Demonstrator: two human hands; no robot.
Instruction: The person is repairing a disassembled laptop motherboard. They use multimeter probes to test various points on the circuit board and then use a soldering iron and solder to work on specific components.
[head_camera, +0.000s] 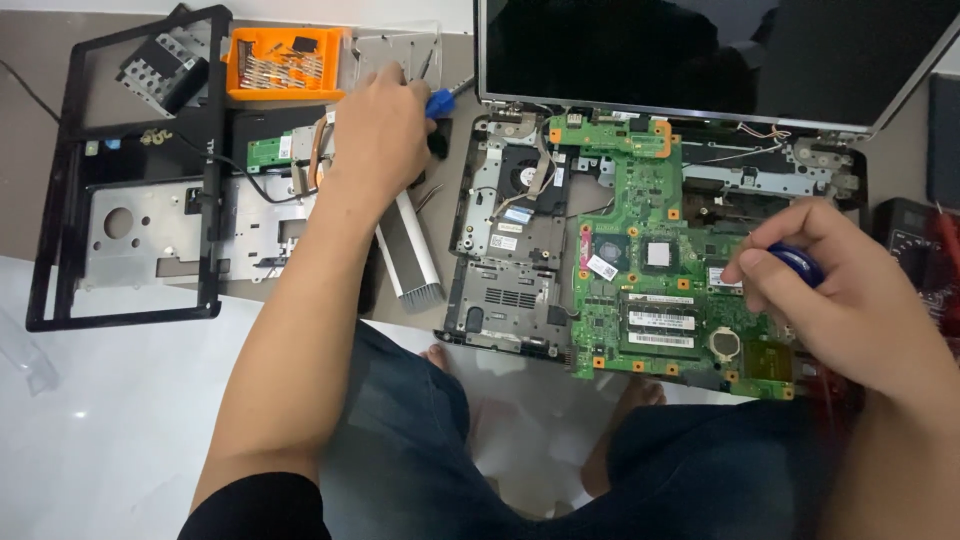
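Note:
A green laptop motherboard (640, 250) lies tilted over the opened black laptop base (500, 290), whose screen (700, 50) stands up behind it. My right hand (850, 300) is closed on a tool with a blue handle (800, 262) over the board's right side. My left hand (375, 130) reaches to the upper left and grips a blue-handled screwdriver (443, 100) next to an orange bit case (285, 62).
A black screen bezel and a grey metal laptop cover (150, 230) lie at the left with a small green board (270, 150). A silver heatsink strip (412, 260) lies between them and the base. A black meter (915, 235) sits at the right edge. My knees are below.

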